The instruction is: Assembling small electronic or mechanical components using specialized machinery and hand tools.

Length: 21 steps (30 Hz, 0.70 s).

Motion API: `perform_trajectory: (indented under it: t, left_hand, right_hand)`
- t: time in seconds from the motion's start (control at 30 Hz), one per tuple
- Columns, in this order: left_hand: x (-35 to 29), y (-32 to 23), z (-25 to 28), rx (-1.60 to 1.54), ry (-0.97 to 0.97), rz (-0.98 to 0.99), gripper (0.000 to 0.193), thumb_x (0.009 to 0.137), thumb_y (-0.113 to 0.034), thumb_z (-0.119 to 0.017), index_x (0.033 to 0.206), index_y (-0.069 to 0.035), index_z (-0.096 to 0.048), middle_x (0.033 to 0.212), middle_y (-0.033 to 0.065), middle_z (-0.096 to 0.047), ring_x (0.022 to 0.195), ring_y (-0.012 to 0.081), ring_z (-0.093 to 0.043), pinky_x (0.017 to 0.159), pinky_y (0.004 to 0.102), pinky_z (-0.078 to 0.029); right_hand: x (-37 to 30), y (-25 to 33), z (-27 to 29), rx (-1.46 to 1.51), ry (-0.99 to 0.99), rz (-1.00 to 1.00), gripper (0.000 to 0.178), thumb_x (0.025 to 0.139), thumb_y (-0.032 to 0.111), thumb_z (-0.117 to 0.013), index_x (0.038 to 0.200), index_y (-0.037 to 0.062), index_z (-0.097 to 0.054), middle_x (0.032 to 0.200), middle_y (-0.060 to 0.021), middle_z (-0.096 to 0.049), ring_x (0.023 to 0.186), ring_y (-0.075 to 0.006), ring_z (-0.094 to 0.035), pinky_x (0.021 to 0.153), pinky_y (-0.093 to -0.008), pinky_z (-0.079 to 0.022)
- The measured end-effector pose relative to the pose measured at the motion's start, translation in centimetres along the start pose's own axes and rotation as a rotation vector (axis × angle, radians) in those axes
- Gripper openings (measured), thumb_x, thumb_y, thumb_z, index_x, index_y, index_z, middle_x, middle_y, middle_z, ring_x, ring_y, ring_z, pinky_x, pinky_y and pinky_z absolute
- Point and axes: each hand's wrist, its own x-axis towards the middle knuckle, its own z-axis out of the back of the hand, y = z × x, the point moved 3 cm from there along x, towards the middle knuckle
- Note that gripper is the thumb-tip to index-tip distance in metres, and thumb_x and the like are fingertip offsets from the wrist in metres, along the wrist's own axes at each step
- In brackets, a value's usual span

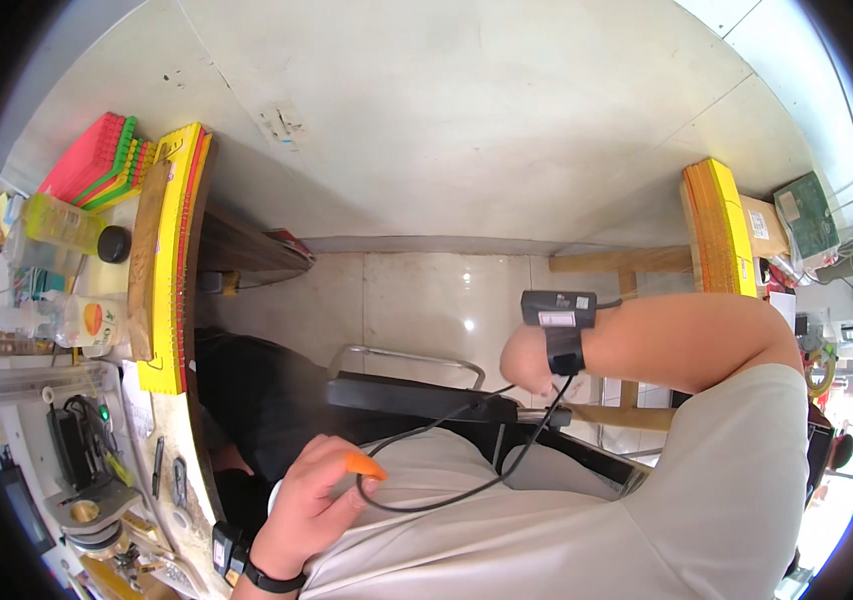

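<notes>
I see the left hand [319, 492], thumb and fingertips close together at a small orange piece [366, 466], grip unclear, a black cable [417, 510] looping slack beside it, and farther off the right hand [525, 360], spread or curled I cannot tell, a black device [559, 308] already strapped on its wrist.

Right fingers [546, 386] mostly hidden, left forearm [250, 591] cut off

Bright overall; blown-out white at lower right edge. Glare spots on floor tiles [417, 300], mid-frame. Soft shadows low on wall [427, 120]. Right hand [524, 358] looks smeary. Fisheye bend, black vignette around rim, bluish fringe right.
</notes>
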Motion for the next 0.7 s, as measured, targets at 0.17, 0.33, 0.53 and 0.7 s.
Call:
perform_trajectory:
  t: [0.17,0.33,0.53,0.7]
  left_hand:
    - [0.4,0.0,-0.9,0.057,0.116,0.023,0.009,0.087,-0.004,-0.075,0.095,-0.005,-0.073,0.093,0.0079,-0.067,0.091,0.0279,-0.062,0.086,0.0362,-0.049]
    - [-0.9,0.6,-0.2,-0.029,0.000,0.012,0.016,0.085,-0.004,-0.076,0.100,-0.007,-0.074,0.094,0.0096,-0.064,0.087,0.0303,-0.061,0.080,0.0372,-0.050]
    - [-3.4,2.9,1.5,-0.108,-0.290,0.120,0.011,0.089,-0.008,-0.078,0.098,-0.005,-0.073,0.090,0.0038,-0.060,0.083,0.0178,-0.053,0.076,0.0295,-0.042]
    - [-5.0,3.9,1.3,-0.227,-0.314,0.197,0.009,0.088,-0.006,-0.076,0.096,-0.006,-0.071,0.091,0.0034,-0.061,0.085,0.0177,-0.055,0.078,0.0282,-0.041]
  right_hand:
    - [-3.5,-0.5,-1.9,0.025,0.374,-0.091,0.023,0.077,0.040,-0.089,0.082,0.0180,-0.084,0.091,-0.0014,-0.081,0.083,-0.0195,-0.076,0.077,-0.0405,-0.058]
    - [-10.5,3.8,1.5,0.618,0.534,0.278,0.028,0.094,0.026,-0.079,0.104,0.0000,-0.076,0.094,-0.0095,-0.081,0.088,-0.0186,-0.079,0.081,-0.0341,-0.062]
    - [-10.1,6.3,6.1,0.519,0.063,0.455,0.021,0.089,0.023,-0.079,0.090,0.0018,-0.080,0.082,-0.0127,-0.079,0.076,-0.0244,-0.076,0.069,-0.0399,-0.059]
    - [-12.2,9.0,8.7,0.051,-0.369,0.363,0.033,0.079,0.035,-0.086,0.085,0.0033,-0.081,0.079,-0.0200,-0.074,0.075,-0.0401,-0.072,0.069,-0.0502,-0.058]
